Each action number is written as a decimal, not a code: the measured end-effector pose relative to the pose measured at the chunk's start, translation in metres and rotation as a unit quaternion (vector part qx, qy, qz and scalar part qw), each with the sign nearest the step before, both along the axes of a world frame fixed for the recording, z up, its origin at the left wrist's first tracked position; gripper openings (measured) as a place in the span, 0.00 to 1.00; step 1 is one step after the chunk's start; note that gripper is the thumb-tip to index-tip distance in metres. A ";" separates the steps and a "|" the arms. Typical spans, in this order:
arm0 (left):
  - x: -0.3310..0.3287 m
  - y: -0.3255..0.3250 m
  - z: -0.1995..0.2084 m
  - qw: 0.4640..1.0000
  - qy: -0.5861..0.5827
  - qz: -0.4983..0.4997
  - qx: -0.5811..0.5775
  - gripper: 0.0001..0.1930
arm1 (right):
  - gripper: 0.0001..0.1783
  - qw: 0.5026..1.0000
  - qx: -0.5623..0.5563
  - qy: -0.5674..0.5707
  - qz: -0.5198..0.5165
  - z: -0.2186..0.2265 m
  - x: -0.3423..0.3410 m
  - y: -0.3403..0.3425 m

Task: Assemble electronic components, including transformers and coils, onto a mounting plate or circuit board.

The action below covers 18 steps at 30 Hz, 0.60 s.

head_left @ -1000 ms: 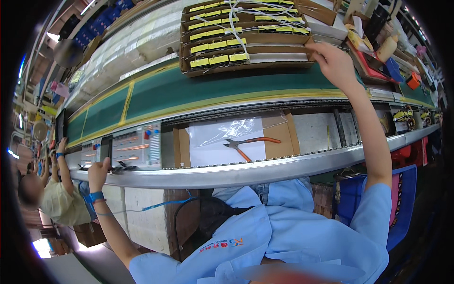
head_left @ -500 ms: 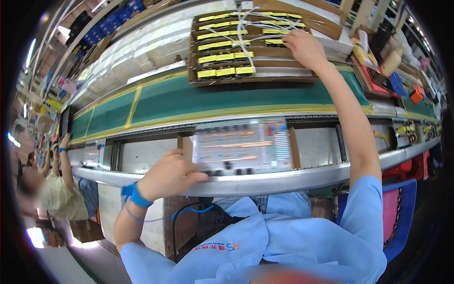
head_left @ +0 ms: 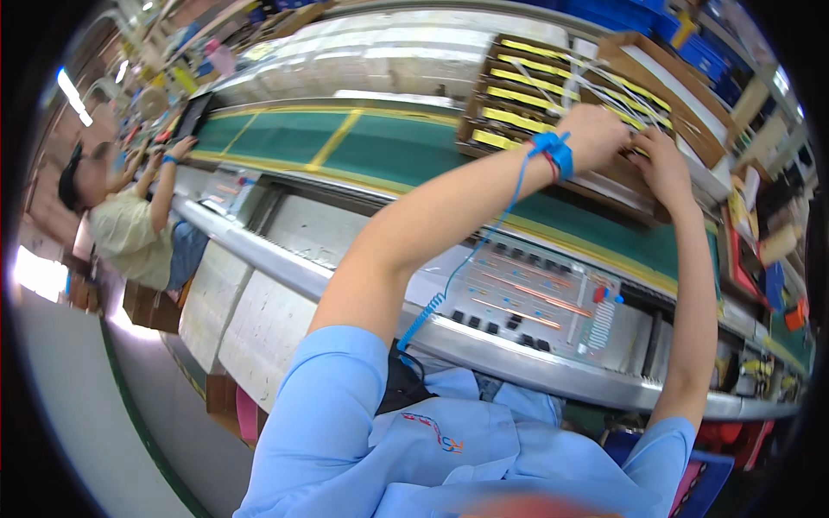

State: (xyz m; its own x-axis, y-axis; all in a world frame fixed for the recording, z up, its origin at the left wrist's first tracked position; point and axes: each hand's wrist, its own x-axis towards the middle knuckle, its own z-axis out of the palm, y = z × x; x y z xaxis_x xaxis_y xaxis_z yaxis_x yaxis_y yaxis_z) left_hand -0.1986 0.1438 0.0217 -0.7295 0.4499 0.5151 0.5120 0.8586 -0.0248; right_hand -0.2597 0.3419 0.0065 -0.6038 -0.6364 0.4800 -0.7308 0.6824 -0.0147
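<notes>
Over the right part of a cardboard box (head_left: pixel 471 131), both my hands meet with fingertips close together. The box holds rows of black parts with yellow tops (head_left: pixel 518 93), and white leads (head_left: pixel 572 82) lie loosely across them. My left hand (head_left: pixel 596 138), with a blue wrist strap (head_left: pixel 553 155) on its wrist, is closed; its fingertips are mostly hidden. My right hand (head_left: pixel 665 168) has its fingers bent in a pinch. What lies between the fingers is too small to make out. A circuit board (head_left: pixel 527 298) with black parts and copper-coloured strips sits on the rail below my left forearm.
A green conveyor belt (head_left: pixel 389 154) with yellow tape runs behind the metal rail (head_left: pixel 294 263). The strap's coiled blue cord (head_left: pixel 423 321) hangs over the board's left edge. White foam blocks (head_left: pixel 363 56) line the back. Another person (head_left: pixel 129 229) works at the far left.
My left hand has left the circuit board's left side and reached up right to the box, beside my right hand. The whole view has turned and shifted.
</notes>
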 end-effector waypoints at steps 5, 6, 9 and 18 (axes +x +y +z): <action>-0.035 0.007 -0.012 1.000 0.029 0.003 -0.007 0.08 | 0.18 0.998 0.034 -0.011 -0.052 0.000 0.007 -0.012; -0.039 0.007 -0.015 0.999 0.052 -0.012 -0.002 0.06 | 0.18 0.998 0.021 -0.008 -0.056 -0.006 0.008 -0.011; -0.050 0.013 -0.020 0.997 0.065 0.032 -0.010 0.07 | 0.15 0.998 0.000 0.018 -0.057 -0.015 0.014 -0.008; -0.037 0.031 0.004 0.987 0.050 0.082 -0.126 0.07 | 0.17 0.996 -0.053 0.010 -0.078 0.002 0.021 -0.010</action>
State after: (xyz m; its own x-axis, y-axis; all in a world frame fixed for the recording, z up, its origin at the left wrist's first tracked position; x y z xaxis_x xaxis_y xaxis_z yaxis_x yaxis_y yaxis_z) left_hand -0.2354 0.1748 0.0255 -0.7543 0.4525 0.4758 0.3498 0.8902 -0.2920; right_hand -0.2392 0.3316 0.0081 -0.6805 -0.4813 0.5525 -0.6177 0.7824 -0.0792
